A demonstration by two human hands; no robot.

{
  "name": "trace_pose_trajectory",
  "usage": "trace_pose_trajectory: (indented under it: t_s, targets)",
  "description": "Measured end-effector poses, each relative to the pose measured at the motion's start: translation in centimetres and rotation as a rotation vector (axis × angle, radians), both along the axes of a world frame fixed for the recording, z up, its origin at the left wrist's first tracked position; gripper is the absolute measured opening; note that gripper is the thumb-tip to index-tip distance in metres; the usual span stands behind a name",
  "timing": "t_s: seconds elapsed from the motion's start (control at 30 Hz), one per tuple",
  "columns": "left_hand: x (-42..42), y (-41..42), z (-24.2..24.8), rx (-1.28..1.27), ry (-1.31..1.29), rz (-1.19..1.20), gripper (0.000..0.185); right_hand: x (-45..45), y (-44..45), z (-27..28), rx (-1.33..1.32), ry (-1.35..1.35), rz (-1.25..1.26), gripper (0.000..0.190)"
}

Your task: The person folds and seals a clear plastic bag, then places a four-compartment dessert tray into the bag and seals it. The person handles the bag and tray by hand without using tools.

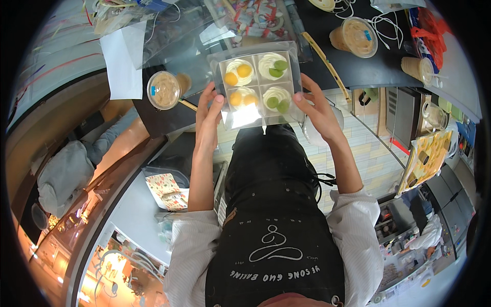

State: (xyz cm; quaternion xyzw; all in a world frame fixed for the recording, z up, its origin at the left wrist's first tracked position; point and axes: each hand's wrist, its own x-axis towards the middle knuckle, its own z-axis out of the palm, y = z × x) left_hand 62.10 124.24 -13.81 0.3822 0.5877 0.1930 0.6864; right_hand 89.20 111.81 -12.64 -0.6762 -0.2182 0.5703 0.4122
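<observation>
Between both hands I hold a clear plastic pastry box (257,90) in front of me, above the counter's near edge. Its white divider makes four compartments, each with a swirl of cream. The two on the left carry orange fruit balls (244,70); the two on the right have green fruit pieces (272,102). My left hand (209,111) grips the box's left side, thumb on the near corner. On the opposite side, my right hand (318,107) holds it the same way. Glare from the lid hides part of the front-left compartment.
A lidded iced drink cup (164,90) stands left of the box on the dark counter (318,73). Another drink cup (355,37) and a third cup (417,71) are at right. A bamboo strip (326,63) lies nearby. Two people appear, far left and lower right.
</observation>
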Motion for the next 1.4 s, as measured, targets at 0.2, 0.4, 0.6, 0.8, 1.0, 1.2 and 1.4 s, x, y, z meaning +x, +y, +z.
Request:
trace_pose_trajectory:
  t_s: [0.2, 0.4, 0.6, 0.8, 1.0, 1.2, 1.4]
  targets:
    - [-0.9, -1.6, 0.5, 0.004, -0.016, -0.038, 0.082, 0.0, -1.0, 0.3, -0.030, 0.029, 0.031, 0.094]
    - [-0.9, -2.7, 1.5, -0.039, -0.073, -0.020, 0.084, -0.8, -2.6, 0.3, -0.036, 0.072, 0.006, 0.091]
    - [-0.7, -3.4, 1.8, -0.118, -0.171, 0.102, 0.082, -1.4, -3.1, -0.5, -0.053, 0.115, -0.039, 0.090]
    - [0.0, -4.1, 1.4, -0.103, -0.283, 0.198, 0.080, -1.7, -3.2, 0.2, -0.106, 0.242, -0.130, 0.092]
    - [0.0, -5.0, 0.7, -0.109, -0.341, 0.274, 0.080, -3.0, -3.1, 0.8, -0.130, 0.217, -0.262, 0.084]
    - [-0.1, -5.8, 0.5, -0.126, -0.379, 0.318, 0.085, -4.1, -3.7, 1.3, -0.158, 0.264, -0.352, 0.084]
    - [-0.4, -6.4, 0.3, -0.099, -0.468, 0.280, 0.099, -5.3, -4.0, 1.0, -0.093, 0.351, -0.405, 0.087]
